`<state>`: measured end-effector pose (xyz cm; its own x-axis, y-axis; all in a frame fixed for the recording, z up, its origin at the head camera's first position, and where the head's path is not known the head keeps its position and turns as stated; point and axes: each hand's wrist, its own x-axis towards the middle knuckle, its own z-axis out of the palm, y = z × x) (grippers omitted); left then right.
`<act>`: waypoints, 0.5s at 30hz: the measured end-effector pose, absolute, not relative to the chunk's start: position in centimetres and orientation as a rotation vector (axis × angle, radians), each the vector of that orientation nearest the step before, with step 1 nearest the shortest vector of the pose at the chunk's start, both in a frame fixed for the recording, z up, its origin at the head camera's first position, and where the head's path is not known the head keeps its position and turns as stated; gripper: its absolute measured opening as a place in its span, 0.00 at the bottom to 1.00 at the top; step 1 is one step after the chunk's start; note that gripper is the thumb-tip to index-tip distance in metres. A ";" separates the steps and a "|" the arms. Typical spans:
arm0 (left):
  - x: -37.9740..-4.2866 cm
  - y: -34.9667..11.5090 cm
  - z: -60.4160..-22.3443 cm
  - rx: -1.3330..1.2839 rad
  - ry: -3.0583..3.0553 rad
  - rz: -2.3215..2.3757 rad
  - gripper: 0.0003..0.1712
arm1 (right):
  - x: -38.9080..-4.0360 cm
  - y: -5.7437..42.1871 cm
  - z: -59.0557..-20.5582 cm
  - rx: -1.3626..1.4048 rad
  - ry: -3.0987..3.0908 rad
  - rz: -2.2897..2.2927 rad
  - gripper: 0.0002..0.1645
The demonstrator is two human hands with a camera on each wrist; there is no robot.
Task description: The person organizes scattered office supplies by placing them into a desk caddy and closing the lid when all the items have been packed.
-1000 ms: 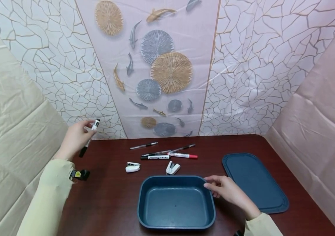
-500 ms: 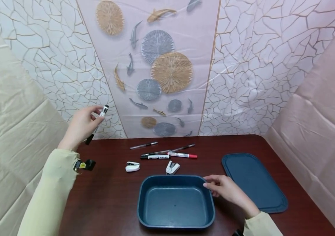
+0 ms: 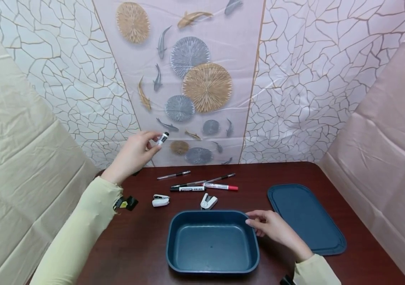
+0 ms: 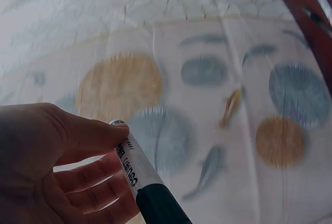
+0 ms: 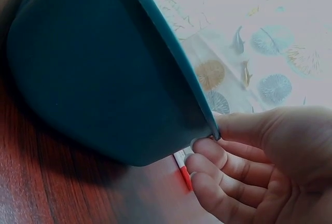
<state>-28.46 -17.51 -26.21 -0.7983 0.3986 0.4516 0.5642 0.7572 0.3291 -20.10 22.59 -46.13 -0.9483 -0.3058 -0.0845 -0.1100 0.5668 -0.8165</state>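
Observation:
My left hand (image 3: 134,153) pinches a white whiteboard marker (image 3: 163,138) with black ends, raised in the air over the back of the table. Seen from the left wrist, the marker (image 4: 140,167) lies between thumb and fingers, its dark cap pointing down and away. My right hand (image 3: 272,227) grips the right back corner of a dark blue rectangular bin (image 3: 212,269), which stands on the table with nothing in it. The right wrist view has the thumb on the rim of the bin (image 5: 104,79), with the fingers curled beneath it.
Behind the bin lie a white stapler (image 3: 160,201) and a second white stapler (image 3: 208,202). Farther back are a black marker (image 3: 188,189), a red-capped marker (image 3: 220,186) and several pens (image 3: 174,175). A blue lid (image 3: 307,217) rests at the right. Patterned cloth hangs behind.
My left hand has carried the marker up and to the right, from the table's left back corner toward the middle. My right hand stays on the bin's corner.

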 end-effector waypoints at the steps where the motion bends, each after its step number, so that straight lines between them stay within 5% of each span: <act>1: -28.3 -16.9 -26.4 -0.770 -2.597 -0.664 0.21 | -20.0 22.7 -46.2 -0.346 2.585 -1.321 0.25; 15: -25.3 -10.6 -28.0 -1.192 -2.516 -0.575 0.21 | -20.3 23.0 -46.2 -0.367 2.597 -1.295 0.25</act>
